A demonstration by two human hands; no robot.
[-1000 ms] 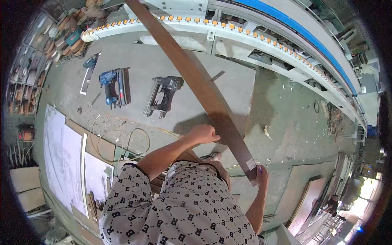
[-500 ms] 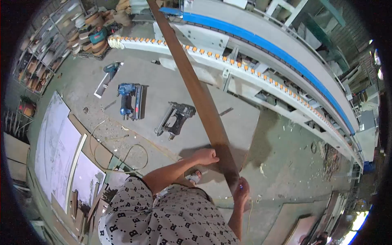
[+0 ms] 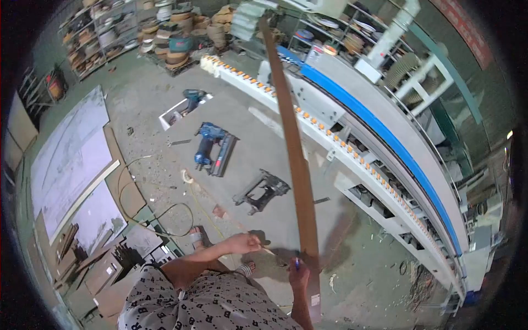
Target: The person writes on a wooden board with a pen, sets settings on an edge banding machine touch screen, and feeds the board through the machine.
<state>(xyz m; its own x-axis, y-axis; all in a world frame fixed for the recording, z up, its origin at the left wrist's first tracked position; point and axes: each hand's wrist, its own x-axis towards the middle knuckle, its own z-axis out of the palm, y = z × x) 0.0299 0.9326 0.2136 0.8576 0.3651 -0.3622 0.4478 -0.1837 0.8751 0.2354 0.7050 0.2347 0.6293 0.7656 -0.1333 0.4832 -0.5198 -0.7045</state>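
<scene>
A long brown board (image 3: 296, 159) runs from the far machine down to beside my right hip. Over its near end, my right hand (image 3: 298, 279) is closed around a small blue thing, perhaps a pen; its kind is unclear. My left hand (image 3: 245, 243) is off the board to the left, fingers pinched together. A thin pale strip or stick shows just past those fingertips, too small to name. Beyond my hands, a black nail gun (image 3: 263, 191) and a blue nail gun (image 3: 213, 148) lie on a grey sheet (image 3: 250, 137).
A long machine with a blue rail (image 3: 385, 132) and a row of orange pads crosses the right side. A cordless drill (image 3: 192, 100) lies farther back. White panels (image 3: 71, 159), a looped hose (image 3: 187, 212) and offcuts are at left. Loaded shelves (image 3: 104, 38) stand behind.
My left hand has come off the board and moved left. The right hand has moved up along the board's near end, and the blue thing shows more. The camera view has shifted.
</scene>
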